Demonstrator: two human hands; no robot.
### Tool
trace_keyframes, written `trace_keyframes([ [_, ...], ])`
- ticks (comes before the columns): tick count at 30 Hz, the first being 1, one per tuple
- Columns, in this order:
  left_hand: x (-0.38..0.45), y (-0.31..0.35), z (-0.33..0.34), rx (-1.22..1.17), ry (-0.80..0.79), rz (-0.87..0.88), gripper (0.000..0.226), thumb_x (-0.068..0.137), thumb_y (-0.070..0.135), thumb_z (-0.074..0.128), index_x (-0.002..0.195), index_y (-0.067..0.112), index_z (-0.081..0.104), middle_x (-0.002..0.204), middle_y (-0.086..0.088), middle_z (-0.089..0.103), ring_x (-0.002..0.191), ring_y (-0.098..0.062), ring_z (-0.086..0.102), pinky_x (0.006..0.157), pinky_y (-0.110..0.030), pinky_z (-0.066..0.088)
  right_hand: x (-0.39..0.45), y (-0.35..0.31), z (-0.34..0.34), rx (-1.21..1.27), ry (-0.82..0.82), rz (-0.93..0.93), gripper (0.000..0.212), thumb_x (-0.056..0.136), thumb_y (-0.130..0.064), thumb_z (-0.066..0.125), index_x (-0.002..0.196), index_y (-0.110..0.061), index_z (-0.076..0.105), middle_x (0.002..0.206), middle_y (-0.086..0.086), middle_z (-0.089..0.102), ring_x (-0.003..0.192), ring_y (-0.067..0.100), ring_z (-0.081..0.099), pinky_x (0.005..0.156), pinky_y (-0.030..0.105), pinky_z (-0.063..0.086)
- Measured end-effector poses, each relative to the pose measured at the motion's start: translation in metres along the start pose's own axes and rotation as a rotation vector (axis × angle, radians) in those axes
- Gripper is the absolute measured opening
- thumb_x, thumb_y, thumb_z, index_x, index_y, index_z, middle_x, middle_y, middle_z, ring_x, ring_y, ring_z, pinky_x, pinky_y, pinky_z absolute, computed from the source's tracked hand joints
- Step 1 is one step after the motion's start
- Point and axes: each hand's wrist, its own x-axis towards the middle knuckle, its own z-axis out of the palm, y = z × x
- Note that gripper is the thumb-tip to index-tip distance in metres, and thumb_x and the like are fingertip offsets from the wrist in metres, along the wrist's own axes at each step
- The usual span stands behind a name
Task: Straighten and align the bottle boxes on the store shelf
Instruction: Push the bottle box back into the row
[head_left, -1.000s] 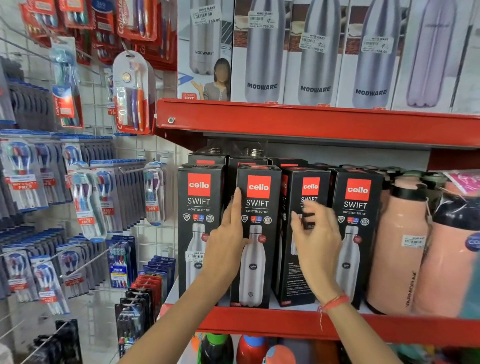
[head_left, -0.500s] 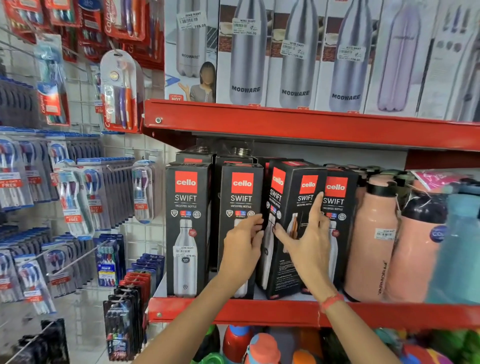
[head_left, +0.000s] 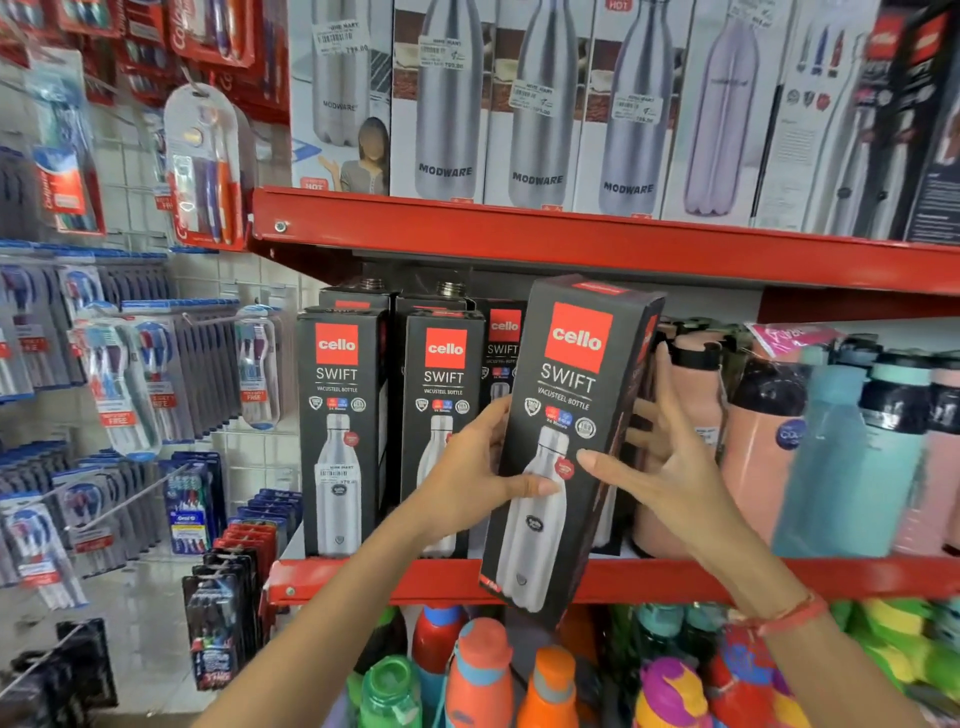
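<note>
A black Cello Swift bottle box (head_left: 569, 395) is lifted off the red shelf (head_left: 395, 579) and tilted, its base hanging below the shelf's front edge. My left hand (head_left: 475, 475) grips its left side, thumb across the front. My right hand (head_left: 670, 467) clasps its right side, fingers spread. Two matching boxes stand upright on the shelf at the left (head_left: 340, 431) and beside it (head_left: 441, 395). A third box (head_left: 501, 343) stands further back, partly hidden by the held one.
Peach and teal flasks (head_left: 852, 457) crowd the shelf to the right. White Modware bottle boxes (head_left: 535, 98) fill the shelf above. Colourful bottles (head_left: 478, 675) stand on the shelf below. Toothbrush packs (head_left: 130, 384) hang on a grid wall at the left.
The box that stood turned on the shelf between my hands has been pulled forward and lifted out. Both hands now hold it in front of the shelf.
</note>
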Motion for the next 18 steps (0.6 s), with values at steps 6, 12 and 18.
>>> trace_keyframes([
  [6,-0.006,0.006,0.012,0.124,0.165,0.035,0.074,0.07,0.016,0.084,0.131,0.026,0.043,0.114,0.018,0.068,0.109,-0.001,0.062,0.094,-0.023,0.05,0.023,-0.012,-0.008,0.105,-0.263,0.079,0.107,0.068,-0.035,0.086,0.138,-0.071,0.013,0.15,-0.017,0.046,0.139,0.013,0.043,0.112,0.052,0.039],
  [12,0.017,-0.003,0.023,0.335,0.359,-0.003,0.097,0.076,0.023,0.08,0.151,0.026,0.018,0.108,0.014,0.064,0.093,-0.005,0.055,0.067,0.002,0.035,0.064,0.003,0.001,0.036,-0.387,0.148,0.101,0.089,-0.009,0.066,0.143,-0.065,0.0,0.13,-0.023,0.058,0.102,-0.006,0.066,0.066,0.022,0.058],
  [18,0.048,-0.029,0.029,0.419,0.408,-0.094,0.097,0.081,0.015,0.074,0.153,0.021,0.008,0.121,-0.005,0.066,0.112,-0.027,0.06,0.083,-0.027,0.041,0.085,0.025,0.022,-0.043,-0.316,0.15,0.099,0.091,-0.004,0.061,0.145,-0.061,0.001,0.126,-0.024,0.058,0.104,-0.011,0.062,0.079,0.026,0.059],
])
